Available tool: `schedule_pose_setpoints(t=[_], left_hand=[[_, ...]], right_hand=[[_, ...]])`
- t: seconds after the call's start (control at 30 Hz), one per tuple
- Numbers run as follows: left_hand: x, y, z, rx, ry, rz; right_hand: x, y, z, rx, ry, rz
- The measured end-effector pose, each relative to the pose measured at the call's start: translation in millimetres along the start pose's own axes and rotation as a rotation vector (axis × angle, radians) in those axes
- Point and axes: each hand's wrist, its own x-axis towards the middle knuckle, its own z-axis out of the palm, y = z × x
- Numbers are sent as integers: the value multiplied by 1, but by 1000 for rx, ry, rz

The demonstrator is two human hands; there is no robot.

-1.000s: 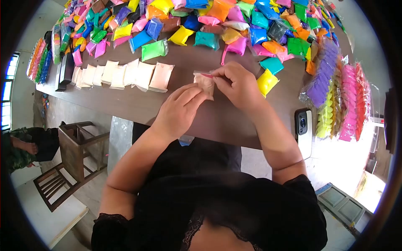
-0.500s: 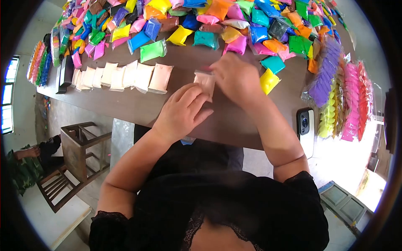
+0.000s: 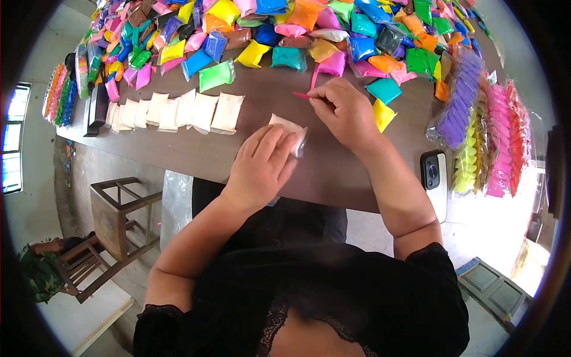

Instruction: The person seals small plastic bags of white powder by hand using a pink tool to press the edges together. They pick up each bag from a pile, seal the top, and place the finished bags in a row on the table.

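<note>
Under the fingers of my left hand point(image 3: 262, 159) a small clear packet of pale, cream-pink material point(image 3: 291, 128) lies on the brown table. The fingers are bent over the packet's left and lower part, with the thumb low beside it. My right hand point(image 3: 345, 113) is up and to the right of the packet, apart from it. Thumb and forefinger pinch a thin pink strip-like piece point(image 3: 301, 95), whose pointed end sticks out to the left; its exact kind I cannot tell. A row of similar pale packets point(image 3: 196, 112) leans together left of my hands.
A heap of small bright-coloured packets point(image 3: 291, 58) covers the table's far side. At right are bagged purple point(image 3: 461, 101) and pink point(image 3: 499, 140) stacks and a phone point(image 3: 433, 169) by the edge. A wooden stool point(image 3: 110, 220) and a person's camouflage sleeve point(image 3: 41, 273) are at left.
My right hand has drawn slightly up and right, away from the packet, with the pink piece now plainly showing. The packet has turned and lies flatter under my left hand.
</note>
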Motion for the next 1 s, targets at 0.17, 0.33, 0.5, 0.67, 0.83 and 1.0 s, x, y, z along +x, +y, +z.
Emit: schedule_pose_setpoints(t=[0.17,0.33,0.5,0.67,0.83,1.0], left_hand=[[13,-5,-10,-71,-68,44],[16,-10,-15,-45,-80,107],[8,-8,-4,-2,5,83],[13,-9,-6,-44,-15,92],[12,-9,-5,-9,18,106],[11,-11,-3,-50,-6,88]], right_hand=[[-2,-14,1,82,-103,36],[-4,-8,4,20,-106,-11],[-7,-17,12,-3,-112,-166],[7,-5,9,-455,-81,-146],[4,-16,10,-429,-190,-362],[10,-23,3,-441,-141,-333]])
